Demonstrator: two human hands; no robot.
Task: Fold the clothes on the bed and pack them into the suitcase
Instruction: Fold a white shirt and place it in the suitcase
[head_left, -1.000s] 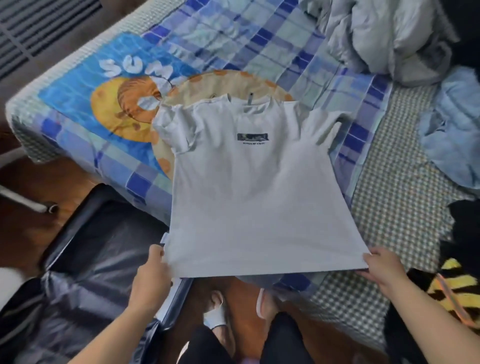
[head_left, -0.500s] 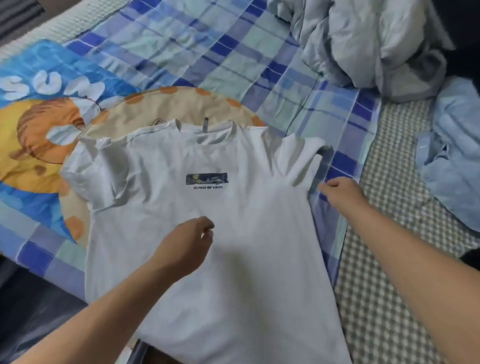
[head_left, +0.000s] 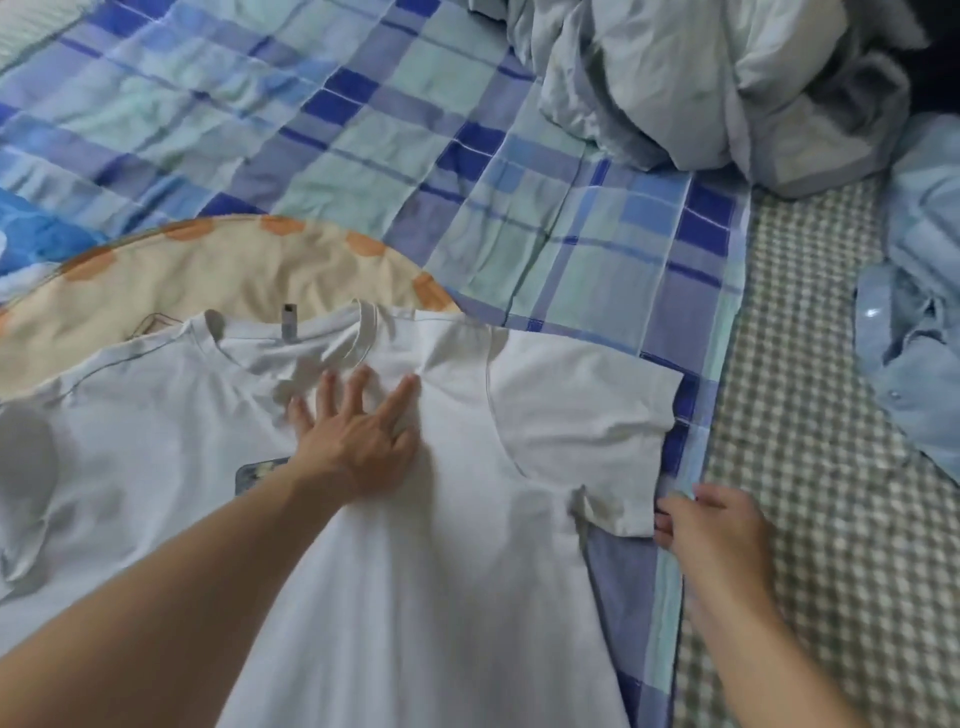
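T-shirt (head_left: 426, 545), white soft cotton, lies flat on the plaid sheet (head_left: 363, 130), its near hem cut off. Left hand (head_left: 358, 441) presses it flat-fingered, half-hiding the chest print. Right hand (head_left: 711, 535) pinches the sleeve edge (head_left: 636, 514), fingertips kinda blurry.

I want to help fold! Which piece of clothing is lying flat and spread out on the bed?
The white T-shirt under the left hand. It lies smoothed out flat, while the light blue shirt at the right edge is crumpled in a heap.
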